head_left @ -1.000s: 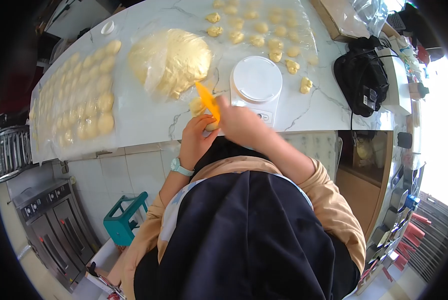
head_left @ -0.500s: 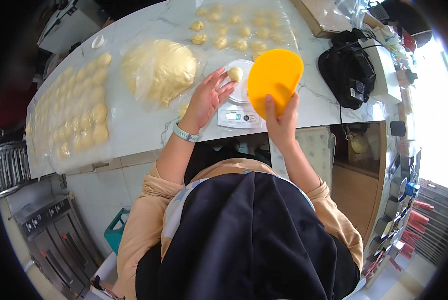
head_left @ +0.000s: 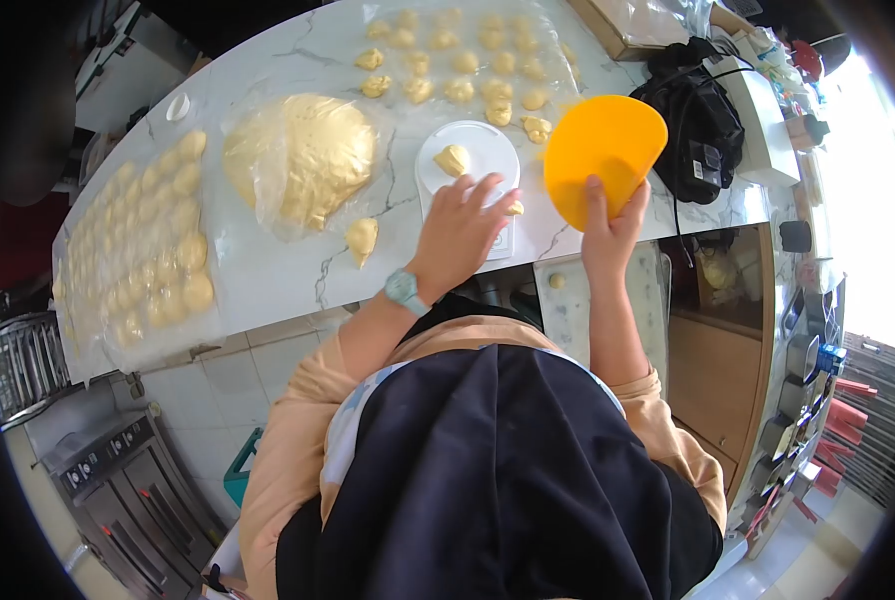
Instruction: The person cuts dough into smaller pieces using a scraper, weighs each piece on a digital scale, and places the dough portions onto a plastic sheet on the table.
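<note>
In the head view, the scale (head_left: 490, 150) bears a dough piece (head_left: 453, 160) on its round plate, likely so that its weight can be read. The left hand (head_left: 456, 235) reaches over the scale's near side, fingers spread; whether its grip closes on the dough bit (head_left: 515, 208) beside it, I cannot tell. Right of the scale, the right hand (head_left: 613, 230) has its grip clamped on the yellow scraper's (head_left: 608, 150) lower edge, probably leaving the rest free. Left of the scale, plastic covers the big dough mound (head_left: 333, 160) on the tabletop (head_left: 278, 285), perhaps against drying. The black bag's (head_left: 693, 125) label, right of the scale, is too small to read; the hand hides the scale's readout.
</note>
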Demonstrator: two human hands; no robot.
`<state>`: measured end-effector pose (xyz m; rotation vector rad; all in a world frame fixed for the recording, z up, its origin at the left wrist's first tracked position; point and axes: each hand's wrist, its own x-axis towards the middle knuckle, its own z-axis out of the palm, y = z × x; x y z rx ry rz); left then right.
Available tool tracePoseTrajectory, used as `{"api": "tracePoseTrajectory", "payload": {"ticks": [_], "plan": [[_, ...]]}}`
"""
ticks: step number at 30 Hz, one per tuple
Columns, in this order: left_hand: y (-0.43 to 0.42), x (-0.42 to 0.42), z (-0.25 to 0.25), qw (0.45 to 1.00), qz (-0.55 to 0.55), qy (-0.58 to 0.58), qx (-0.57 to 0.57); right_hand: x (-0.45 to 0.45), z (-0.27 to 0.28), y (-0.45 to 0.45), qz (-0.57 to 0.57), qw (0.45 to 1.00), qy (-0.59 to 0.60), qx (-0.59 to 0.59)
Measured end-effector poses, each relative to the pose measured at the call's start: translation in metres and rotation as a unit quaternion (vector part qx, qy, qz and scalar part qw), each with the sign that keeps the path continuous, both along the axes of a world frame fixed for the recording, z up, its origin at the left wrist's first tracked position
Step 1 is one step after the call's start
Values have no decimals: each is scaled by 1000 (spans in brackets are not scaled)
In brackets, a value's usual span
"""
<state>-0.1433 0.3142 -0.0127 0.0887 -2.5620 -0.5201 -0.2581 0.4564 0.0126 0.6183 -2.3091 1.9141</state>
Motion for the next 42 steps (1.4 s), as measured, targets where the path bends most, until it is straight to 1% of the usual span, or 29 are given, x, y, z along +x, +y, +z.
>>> {"api": "tracePoseTrajectory", "payload": {"ticks": [3, 6, 7, 8, 10, 12, 14, 16, 20, 23, 26, 29, 31, 33, 35, 36, 39, 42], "plan": [[-4, -17, -19, 992, -53, -4, -110, -4, 3, 2, -7, 1000, 6, -4], [-5, -12, -26, 993, -112, 21, -34, -4, 6, 5, -17, 1000, 25, -2], [-7, -5, -17, 990, -121, 16, 74, -4, 6, 9, -22, 999, 32, 2], [-9, 6, -7, 975, -129, 10, 181, -5, 5, 12, -27, 999, 39, 6], [-17, 39, -8, 977, -21, 105, 187, -9, 4, 18, -36, 999, 40, 4], [-28, 71, -10, 973, 114, 144, 141, -13, 2, 24, -48, 998, 36, 5], [-38, 100, -17, 968, 202, 138, 64, -17, -4, 27, -59, 998, 28, 10], [-41, 120, -22, 973, 210, 91, 39, -18, -5, 23, -53, 998, 27, 1], [-38, 132, -41, 971, 237, -11, -39, -15, -4, 5, -31, 999, 44, -1], [-36, 133, -55, 958, 288, 7, 13, -8, 4, -10, 15, 999, 43, -16], [-28, 132, -55, 943, 316, 68, 80, -2, 6, -22, 44, 998, 52, -11], [-34, 115, -43, 953, 255, 122, 110, 0, 3, -31, 70, 994, 78, -2], [-49, 89, -40, 967, 178, 113, 142, -2, 4, -35, 78, 994, 71, -28], [-57, 50, -16, 980, 113, 93, 135, -4, 10, -37, 76, 993, 60, -66], [-57, 15, 6, 983, 98, 90, 129, -7, 21, -33, 59, 991, 43, -116], [-60, 1, 12, 984, 87, 89, 126, -10, 24, -28, 42, 991, 57, -115], [-81, -26, -8, 973, 9, -94, 213, -23, 29, 0, -30, 990, 90, -106], [-68, -54, 12, 939, -10, -31, 342, -28, 27, 34, -102, 986, 99, -88]]}}
